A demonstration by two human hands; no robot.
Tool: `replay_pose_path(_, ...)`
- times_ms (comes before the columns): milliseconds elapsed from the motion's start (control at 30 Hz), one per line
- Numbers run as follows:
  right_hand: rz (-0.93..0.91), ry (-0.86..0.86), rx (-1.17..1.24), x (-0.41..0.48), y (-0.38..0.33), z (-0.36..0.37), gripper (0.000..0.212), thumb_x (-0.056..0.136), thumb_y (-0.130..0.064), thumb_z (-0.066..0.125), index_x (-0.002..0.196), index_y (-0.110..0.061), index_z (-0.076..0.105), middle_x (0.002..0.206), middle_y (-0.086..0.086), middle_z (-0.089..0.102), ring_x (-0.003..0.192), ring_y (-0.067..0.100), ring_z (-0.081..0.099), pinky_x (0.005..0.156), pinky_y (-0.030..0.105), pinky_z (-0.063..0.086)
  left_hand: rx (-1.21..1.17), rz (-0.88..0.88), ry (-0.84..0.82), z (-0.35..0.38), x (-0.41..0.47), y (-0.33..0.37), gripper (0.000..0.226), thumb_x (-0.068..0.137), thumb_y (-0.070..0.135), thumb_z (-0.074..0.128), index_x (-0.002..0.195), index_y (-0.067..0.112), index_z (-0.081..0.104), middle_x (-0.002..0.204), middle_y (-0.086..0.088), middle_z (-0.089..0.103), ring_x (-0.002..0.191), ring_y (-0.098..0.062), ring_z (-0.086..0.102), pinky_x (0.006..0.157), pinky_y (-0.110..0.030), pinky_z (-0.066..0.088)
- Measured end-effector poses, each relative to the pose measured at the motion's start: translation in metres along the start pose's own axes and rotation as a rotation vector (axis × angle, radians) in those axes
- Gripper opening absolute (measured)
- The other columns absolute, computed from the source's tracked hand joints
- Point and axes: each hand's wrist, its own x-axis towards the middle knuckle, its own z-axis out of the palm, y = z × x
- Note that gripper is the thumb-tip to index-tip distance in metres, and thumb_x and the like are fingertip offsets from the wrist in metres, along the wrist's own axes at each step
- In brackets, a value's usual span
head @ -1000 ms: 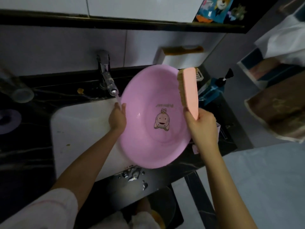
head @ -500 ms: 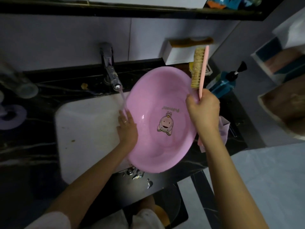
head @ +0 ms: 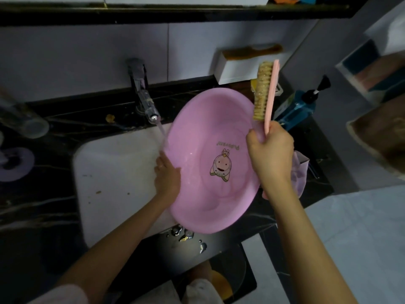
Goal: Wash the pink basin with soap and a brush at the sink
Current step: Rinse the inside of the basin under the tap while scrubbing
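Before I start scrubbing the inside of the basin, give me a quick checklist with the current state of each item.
1. Left hand grips the pink basin by its rim: ok.
2. Right hand holds the brush by its handle: ok.
3. Bristles face the basin: ok.
4. Bristles touching the basin: not ok, the brush is raised above the rim.
5. Tap running: ok, water falls at the basin's left rim.
6. Soap on the bristles: cannot tell.
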Motion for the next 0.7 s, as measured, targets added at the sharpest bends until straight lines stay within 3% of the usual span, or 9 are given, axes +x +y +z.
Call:
replay_pose_path(33,-0.001,-0.008,0.014,-0.002,0.0,0.0,0.013,0.088,-0.017,0.053,0.089,-0.004,0.057,0.08,0.008,0.062,0.064,0.019,0.057,0.05,0.024,0.043,-0.1,-0.028,0.019,-0.002,0.011,0.0,0.062,0.097,0.03,0.044,0.146,0.004,0.015,0.146,-0.02,0.029,0.121,-0.039,0.043,0.091,-0.048,0.042)
replay_pose_path(100,-0.014,-0.049,0.043,-0.007,0.002,-0.003,0.015,0.089,-0.019,0.053,0.086,-0.005,0.056,0.075,0.005,0.06,0.062,0.017,0.057,0.051,0.024,0.045,-0.248,-0.001,0.084,-0.008,0.033,0.001,0.042,0.098,0.033,0.043,0.123,-0.001,0.041,0.122,-0.025,0.052,0.106,-0.041,0.055,0.087,-0.047,0.045)
replay_pose_path(167,-0.04,-0.093,0.029,-0.007,0.007,-0.011,0.017,0.09,-0.023,0.053,0.088,-0.006,0.057,0.079,0.004,0.061,0.068,0.016,0.06,0.055,0.029,0.051,-0.278,0.042,0.135,-0.008,0.044,0.006,0.04,0.098,0.034,0.041,0.11,-0.004,0.046,0.11,-0.028,0.058,0.097,-0.042,0.059,0.083,-0.046,0.047)
replay_pose_path(267,-0.082,-0.14,-0.001,0.007,0.013,-0.021,0.021,0.093,-0.027,0.053,0.094,-0.005,0.056,0.085,0.003,0.06,0.075,0.016,0.06,0.052,0.022,0.046,-0.264,0.113,0.206,-0.014,0.058,0.021,0.047,0.098,0.035,0.043,0.12,-0.007,0.046,0.111,-0.029,0.059,0.097,-0.043,0.06,0.081,-0.045,0.047)
replay_pose_path(434,-0.048,-0.154,0.006,0.036,0.011,-0.014,0.029,0.092,-0.032,0.054,0.09,-0.004,0.056,0.068,-0.006,0.05,0.057,0.006,0.047,0.049,0.022,0.036,-0.188,0.254,0.271,-0.034,0.08,0.034,0.043,0.097,0.035,0.045,0.117,-0.003,0.047,0.101,-0.029,0.059,0.084,-0.043,0.06,0.068,-0.044,0.046)
replay_pose_path(534,0.019,-0.081,0.072,0.031,0.015,-0.006,0.029,0.09,-0.031,0.057,0.089,-0.002,0.061,0.072,0.004,0.059,0.064,0.018,0.056,0.058,0.029,0.046,-0.101,0.128,0.231,-0.027,0.066,0.036,0.047,0.097,0.03,0.047,0.134,0.002,0.04,0.121,-0.026,0.054,0.102,-0.042,0.057,0.081,-0.046,0.047)
replay_pose_path(600,0.045,-0.033,0.089,0.021,0.017,-0.003,0.027,0.091,-0.03,0.057,0.088,-0.003,0.061,0.077,0.007,0.061,0.069,0.021,0.059,0.062,0.033,0.048,0.109,0.108,0.265,-0.012,0.044,0.034,0.06,0.092,0.02,0.054,0.143,-0.001,0.03,0.137,-0.029,0.042,0.12,-0.043,0.047,0.096,-0.05,0.043)
replay_pose_path(634,0.053,-0.021,0.091,0.017,0.016,-0.002,0.027,0.091,-0.03,0.056,0.088,-0.003,0.061,0.077,0.007,0.06,0.069,0.021,0.058,0.062,0.033,0.048,0.249,0.172,0.253,-0.004,0.028,0.032,0.066,0.089,0.016,0.054,0.145,-0.003,0.024,0.143,-0.032,0.032,0.13,-0.044,0.038,0.105,-0.053,0.035)
replay_pose_path(700,0.043,-0.014,0.052,0.012,0.013,-0.002,0.026,0.092,-0.029,0.056,0.091,-0.003,0.06,0.078,0.005,0.059,0.07,0.021,0.059,0.062,0.033,0.049,0.533,0.365,0.1,0.013,-0.003,0.023,0.073,0.089,0.019,0.042,0.148,0.0,0.001,0.154,-0.027,0.001,0.144,-0.04,0.003,0.113,-0.056,0.0)
